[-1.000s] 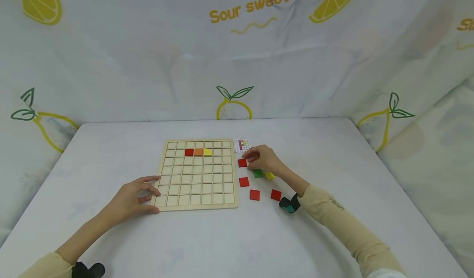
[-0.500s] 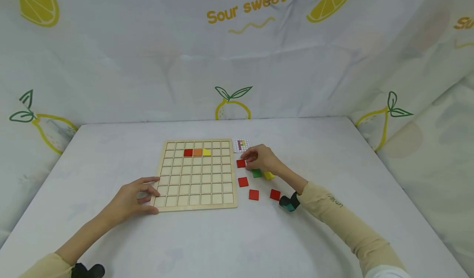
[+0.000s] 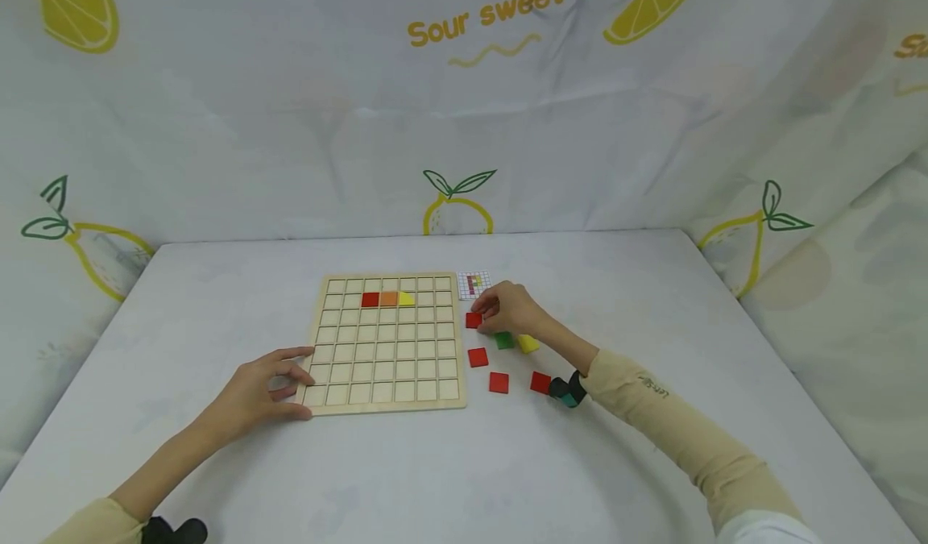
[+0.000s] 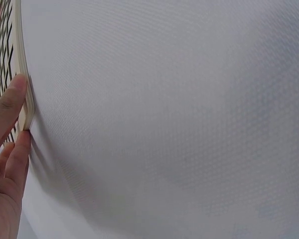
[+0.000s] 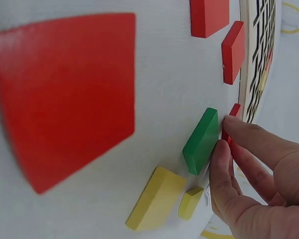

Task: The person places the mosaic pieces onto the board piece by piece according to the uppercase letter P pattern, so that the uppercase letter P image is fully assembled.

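Note:
In the head view a square wooden grid board point(image 3: 387, 383) lies flat, with a red tile point(image 3: 370, 299), an orange tile point(image 3: 389, 299) and a yellow corner-cut tile point(image 3: 406, 299) in one upper row. My left hand point(image 3: 264, 387) holds the board at its near-left corner; the left wrist view shows the thumb point(image 4: 12, 97) and fingers against its edges. Beside the board's right edge, my right hand point(image 3: 511, 310) pinches a loose red tile point(image 3: 474, 320) between thumb and fingers. That tile point(image 5: 226, 135) is partly hidden in the right wrist view, next to a green tile point(image 5: 202, 142).
A small printed pattern card point(image 3: 474, 284) lies by the board's upper right corner. Loose red tiles point(image 3: 499, 382) are spread nearer the front. Under the right wrist lie yellow pieces point(image 5: 156, 199). A white fabric backdrop point(image 3: 290, 125) with lemons stands behind the table.
My right hand has shifted very slightly left over the red tile. My left hand and the board stay put.

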A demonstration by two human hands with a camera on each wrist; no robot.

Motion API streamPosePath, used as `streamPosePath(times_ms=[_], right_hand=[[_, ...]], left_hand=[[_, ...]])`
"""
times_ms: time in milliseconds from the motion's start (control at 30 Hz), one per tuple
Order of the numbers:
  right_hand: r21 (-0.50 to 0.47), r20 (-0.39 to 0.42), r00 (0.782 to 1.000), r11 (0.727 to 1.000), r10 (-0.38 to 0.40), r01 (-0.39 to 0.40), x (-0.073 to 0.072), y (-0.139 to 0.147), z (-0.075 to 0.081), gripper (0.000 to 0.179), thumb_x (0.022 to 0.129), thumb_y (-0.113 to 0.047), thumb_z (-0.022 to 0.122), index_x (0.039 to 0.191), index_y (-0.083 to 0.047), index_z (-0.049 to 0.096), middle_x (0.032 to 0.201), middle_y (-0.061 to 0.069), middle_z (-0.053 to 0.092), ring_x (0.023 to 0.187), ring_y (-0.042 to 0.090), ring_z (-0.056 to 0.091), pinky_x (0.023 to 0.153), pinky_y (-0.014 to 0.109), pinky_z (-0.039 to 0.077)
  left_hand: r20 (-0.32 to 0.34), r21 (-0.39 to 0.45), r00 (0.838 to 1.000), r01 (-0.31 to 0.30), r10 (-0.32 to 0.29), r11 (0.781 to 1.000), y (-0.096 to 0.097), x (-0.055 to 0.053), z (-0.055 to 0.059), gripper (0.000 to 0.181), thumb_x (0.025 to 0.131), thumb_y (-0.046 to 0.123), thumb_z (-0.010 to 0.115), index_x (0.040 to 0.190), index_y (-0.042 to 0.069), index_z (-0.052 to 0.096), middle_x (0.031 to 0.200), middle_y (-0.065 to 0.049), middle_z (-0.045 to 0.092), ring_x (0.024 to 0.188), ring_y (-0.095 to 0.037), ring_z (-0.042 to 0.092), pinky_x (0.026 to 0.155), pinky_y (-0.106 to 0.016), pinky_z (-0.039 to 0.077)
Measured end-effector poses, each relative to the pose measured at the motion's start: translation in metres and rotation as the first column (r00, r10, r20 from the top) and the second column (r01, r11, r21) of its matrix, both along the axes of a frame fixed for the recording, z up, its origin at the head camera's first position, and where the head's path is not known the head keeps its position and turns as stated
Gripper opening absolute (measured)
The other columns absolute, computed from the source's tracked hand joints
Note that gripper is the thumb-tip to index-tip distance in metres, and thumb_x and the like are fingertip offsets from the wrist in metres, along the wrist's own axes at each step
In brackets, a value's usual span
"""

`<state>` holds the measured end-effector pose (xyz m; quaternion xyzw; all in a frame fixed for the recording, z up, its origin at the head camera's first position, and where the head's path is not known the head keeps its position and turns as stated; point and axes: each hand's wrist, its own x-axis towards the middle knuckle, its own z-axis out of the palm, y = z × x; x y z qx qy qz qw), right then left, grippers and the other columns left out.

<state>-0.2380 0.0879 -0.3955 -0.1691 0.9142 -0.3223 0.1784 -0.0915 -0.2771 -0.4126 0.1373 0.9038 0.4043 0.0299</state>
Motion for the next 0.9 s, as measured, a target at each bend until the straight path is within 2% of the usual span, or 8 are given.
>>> streamPosePath(times_ms=[167, 267, 500, 700, 900], right_hand=[[-0.001, -0.05, 0.999, 1.0, 0.006, -0.006, 0.0, 0.001, 0.0, 0.02, 0.081, -0.004, 0.076, 0.099, 0.0, 0.069, 0.089, 0.008, 0.065, 0.077, 0.018, 0.059, 0.071, 0.023, 0.058], [-0.013, -0.042, 0.999, 1.0, -0.021, 0.02, -0.003, 0.004, -0.001, 0.019, 0.081, -0.007, 0.076, 0.098, -0.003, 0.069, 0.091, 0.008, 0.065, 0.079, 0.019, 0.06, 0.072, 0.024, 0.058], [-0.118, 0.084, 0.992, 0.988, -0.091, 0.1, -0.006, 0.011, -0.001, 0.023, 0.084, -0.013, 0.075, 0.105, -0.007, 0.07, 0.099, 0.006, 0.065, 0.089, 0.021, 0.058, 0.077, 0.023, 0.056], [-0.257, 0.164, 0.985, 0.961, -0.059, 0.1, -0.002, 0.009, 0.002, 0.026, 0.085, -0.01, 0.074, 0.11, -0.002, 0.07, 0.104, 0.01, 0.066, 0.096, 0.023, 0.057, 0.078, 0.022, 0.056], [-0.332, 0.254, 0.966, 0.934, -0.044, 0.13, 0.003, -0.002, 0.003, 0.03, 0.085, -0.008, 0.073, 0.114, -0.002, 0.069, 0.111, 0.012, 0.063, 0.099, 0.022, 0.055, 0.077, 0.02, 0.057]], left_hand=[[-0.001, -0.008, 1.0, -0.003, 0.003, 1.0, 0.001, -0.001, 0.001, 0.035, 0.06, 0.007, 0.088, 0.089, 0.005, 0.068, 0.134, -0.023, 0.051, 0.115, -0.042, 0.055, 0.078, -0.021, 0.06], [-0.002, -0.013, 1.0, -0.002, 0.002, 1.0, 0.001, -0.001, 0.001, 0.035, 0.06, 0.007, 0.088, 0.089, 0.005, 0.068, 0.134, -0.022, 0.051, 0.115, -0.042, 0.055, 0.078, -0.021, 0.06], [0.019, -0.003, 1.0, -0.015, 0.015, 1.0, 0.0, -0.001, 0.002, 0.036, 0.061, 0.009, 0.089, 0.09, 0.005, 0.068, 0.136, -0.021, 0.051, 0.112, -0.039, 0.058, 0.08, -0.022, 0.059], [0.035, 0.012, 0.999, -0.026, 0.026, 1.0, 0.0, 0.0, 0.003, 0.036, 0.061, 0.01, 0.088, 0.089, 0.005, 0.067, 0.136, -0.021, 0.05, 0.114, -0.039, 0.057, 0.08, -0.022, 0.059], [0.043, 0.027, 0.999, -0.03, 0.029, 0.999, 0.0, 0.001, 0.002, 0.035, 0.062, 0.01, 0.088, 0.089, 0.004, 0.067, 0.137, -0.021, 0.05, 0.115, -0.04, 0.056, 0.081, -0.022, 0.059]])
